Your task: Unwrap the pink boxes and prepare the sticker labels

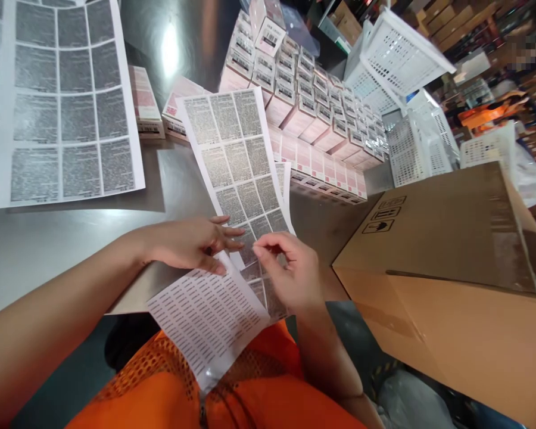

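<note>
Holding a long label sheet (236,167) at the centre of the frame, we pinch it from both sides. Our left hand (192,243) lies flat-fingered across the sheet's left edge, fingers extended and nearly closed against the thumb on the paper. Our right hand (290,274) is curled, with thumb and forefinger drawn together on one label near the sheet's lower part; we cannot tell whether that label is lifted from the backing. A second sheet of small printed labels (208,319) lies under the left hand and hangs over the table edge toward the orange vest (232,399) at the bottom of the frame.

A larger label sheet (67,101) lies flat on the grey table (49,244) at the upper left. Stacked pink boxes (312,113) fill the upper centre, with two loose pink boxes (145,104) to their left. White plastic baskets (397,65) stand at the upper right. A cardboard carton (451,268) occupies the right side, just beside the right hand.
</note>
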Available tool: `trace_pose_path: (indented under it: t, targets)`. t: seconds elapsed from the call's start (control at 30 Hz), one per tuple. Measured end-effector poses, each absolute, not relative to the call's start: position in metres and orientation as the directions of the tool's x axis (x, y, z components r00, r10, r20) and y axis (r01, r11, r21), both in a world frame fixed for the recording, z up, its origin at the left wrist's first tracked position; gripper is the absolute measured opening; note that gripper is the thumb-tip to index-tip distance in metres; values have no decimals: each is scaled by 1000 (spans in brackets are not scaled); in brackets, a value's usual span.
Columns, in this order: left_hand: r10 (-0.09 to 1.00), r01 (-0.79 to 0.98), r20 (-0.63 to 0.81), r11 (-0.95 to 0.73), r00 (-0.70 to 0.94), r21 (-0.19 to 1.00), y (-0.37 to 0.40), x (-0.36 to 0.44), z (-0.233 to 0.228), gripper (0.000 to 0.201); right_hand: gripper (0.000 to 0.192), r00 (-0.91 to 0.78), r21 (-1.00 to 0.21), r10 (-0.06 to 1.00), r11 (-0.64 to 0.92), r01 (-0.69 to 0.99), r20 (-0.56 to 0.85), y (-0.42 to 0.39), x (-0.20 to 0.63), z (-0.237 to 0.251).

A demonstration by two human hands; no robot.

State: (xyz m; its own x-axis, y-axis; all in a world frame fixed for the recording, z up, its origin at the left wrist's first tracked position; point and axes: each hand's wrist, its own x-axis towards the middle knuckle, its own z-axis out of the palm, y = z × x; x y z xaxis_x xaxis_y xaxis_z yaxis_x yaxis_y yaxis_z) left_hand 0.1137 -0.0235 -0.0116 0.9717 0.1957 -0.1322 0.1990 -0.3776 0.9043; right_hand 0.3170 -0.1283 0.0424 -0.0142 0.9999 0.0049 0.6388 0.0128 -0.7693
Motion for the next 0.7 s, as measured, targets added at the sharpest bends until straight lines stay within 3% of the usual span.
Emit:
trace_pose_path:
  t: [0.1, 0.27, 0.4, 0.7]
  targets:
    - [203, 221, -152, -387, 967, 895, -23, 114, -11, 35, 7, 62, -812, 997, -65, 580, -36, -129, 332, 34]
    - [179, 240, -180, -410, 967, 880, -23, 114, -8, 38, 5, 32, -825, 979, -187, 534, -201, -133, 338, 16]
    - [173, 249, -193, -418, 966, 873, -22, 115, -8, 41, 24, 32, -828, 954, -274, 489, -297, -134, 343, 8]
    - [168, 227, -169, -438, 971, 870, -22, 115, -10, 42, 28, -34, -784, 941, -259, 563, -336, -131, 341, 12]
